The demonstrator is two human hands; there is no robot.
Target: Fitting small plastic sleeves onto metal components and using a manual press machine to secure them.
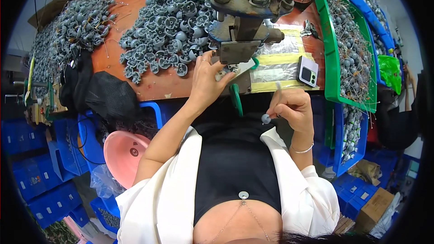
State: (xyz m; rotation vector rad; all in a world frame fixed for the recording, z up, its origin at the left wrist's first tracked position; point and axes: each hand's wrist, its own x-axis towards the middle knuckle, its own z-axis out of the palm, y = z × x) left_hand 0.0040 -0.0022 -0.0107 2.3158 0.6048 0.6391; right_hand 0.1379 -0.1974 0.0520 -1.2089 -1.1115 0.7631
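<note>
My left hand (207,79) reaches in at the base of a metal bench press (239,31). Its thumb and forefinger close in at the small fixture under the press head; the press hides what lies between them. To the right, in front of the table edge, my right hand (293,108) is raised with its fingers pinched together. A small round grey plastic part (266,119) sticks out from its fingertips. A blurred, thin grey strip (278,88) rises above those fingers; I cannot tell whether it is held. A green handle-like loop (236,100) hangs below the press.
Heaped grey half-shell parts (174,27) cover the red tabletop (153,89) behind my left hand. More parts with wires (83,18) lie far left. A phone (308,71) rests on the taped sheet at right, near a green tray (332,79). A pink basin (122,151) stands left.
</note>
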